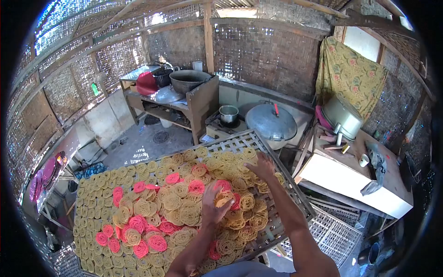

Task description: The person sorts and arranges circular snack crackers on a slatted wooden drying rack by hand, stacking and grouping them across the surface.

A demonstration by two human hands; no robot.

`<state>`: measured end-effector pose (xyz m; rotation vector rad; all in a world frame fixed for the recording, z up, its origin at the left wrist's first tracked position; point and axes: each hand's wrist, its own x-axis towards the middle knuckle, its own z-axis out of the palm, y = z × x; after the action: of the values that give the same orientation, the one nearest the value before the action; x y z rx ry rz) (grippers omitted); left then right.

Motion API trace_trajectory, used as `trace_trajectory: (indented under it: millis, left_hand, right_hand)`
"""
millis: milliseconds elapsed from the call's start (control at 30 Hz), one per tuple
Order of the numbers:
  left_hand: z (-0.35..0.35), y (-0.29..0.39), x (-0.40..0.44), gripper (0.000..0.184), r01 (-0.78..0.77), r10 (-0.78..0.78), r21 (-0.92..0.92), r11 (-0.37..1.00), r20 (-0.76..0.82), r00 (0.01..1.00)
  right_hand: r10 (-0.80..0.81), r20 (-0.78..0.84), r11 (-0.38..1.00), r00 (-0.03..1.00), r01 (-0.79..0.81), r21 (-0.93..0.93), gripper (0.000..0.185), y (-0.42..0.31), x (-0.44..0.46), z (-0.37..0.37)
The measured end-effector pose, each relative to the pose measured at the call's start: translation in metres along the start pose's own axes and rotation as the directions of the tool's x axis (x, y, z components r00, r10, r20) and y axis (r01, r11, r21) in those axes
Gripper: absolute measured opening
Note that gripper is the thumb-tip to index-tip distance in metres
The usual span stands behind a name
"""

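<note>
Round, coiled, noodle-like crackers, yellowish (188,214) and pink (138,224), cover a slatted bamboo rack (304,207) in front of me. Towards the left they lie in flat rows; in the middle and right they are heaped in loose piles. My left hand (214,205) is over the right-middle pile, thumb and fingers curved round a yellow-orange cracker (224,197). Near the rack's far right edge, my right hand (262,167) has its fingers spread and touches or hovers over yellowish crackers (230,162); which of these I cannot tell.
Behind the rack stand a small pot (228,113) on a stove and a large lidded pan (271,121). A wooden shelf (203,99) carries a big basin (189,81). To the right is a white-fronted bench (350,184) with a metal tub (342,117). More bamboo racks (334,233) lie below.
</note>
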<state>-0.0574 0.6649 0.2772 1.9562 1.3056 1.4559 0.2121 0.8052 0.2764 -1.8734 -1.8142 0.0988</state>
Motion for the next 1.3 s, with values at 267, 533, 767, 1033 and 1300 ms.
trace_trajectory:
  millis: [267, 533, 767, 1033, 1300]
  left_hand:
    - [0.001, 0.0, 0.0, 0.065, 0.016, -0.019, 0.07, 0.997, 0.031, 0.999]
    - [0.001, -0.001, 0.005, 0.061, 0.004, -0.005, 0.08, 0.997, 0.011, 1.0]
    - [0.004, -0.004, 0.003, 0.058, 0.023, -0.023, 0.07, 0.997, -0.002, 1.0]
    - [0.007, -0.016, -0.001, 0.062, 0.058, -0.058, 0.001, 0.998, 0.024, 0.998]
    - [0.003, 0.0, 0.0, 0.077, 0.256, -0.265, -0.175, 0.951, -0.03, 0.964]
  right_hand:
    - [0.136, 0.287, 0.987, 0.948, -0.103, -0.127, 0.11, -0.03, 0.044, 0.046]
    - [0.103, 0.18, 0.988, 0.978, -0.079, -0.134, 0.091, -0.037, 0.026, 0.053]
    - [0.123, 0.226, 0.99, 0.966, -0.102, -0.101, 0.096, -0.037, 0.032, 0.043]
    - [-0.029, -0.139, 0.918, 0.99, 0.081, 0.388, 0.086, -0.027, 0.027, 0.047]
    - [0.036, 0.165, 0.311, 0.986, -0.168, 0.935, 0.047, -0.059, -0.016, -0.01]
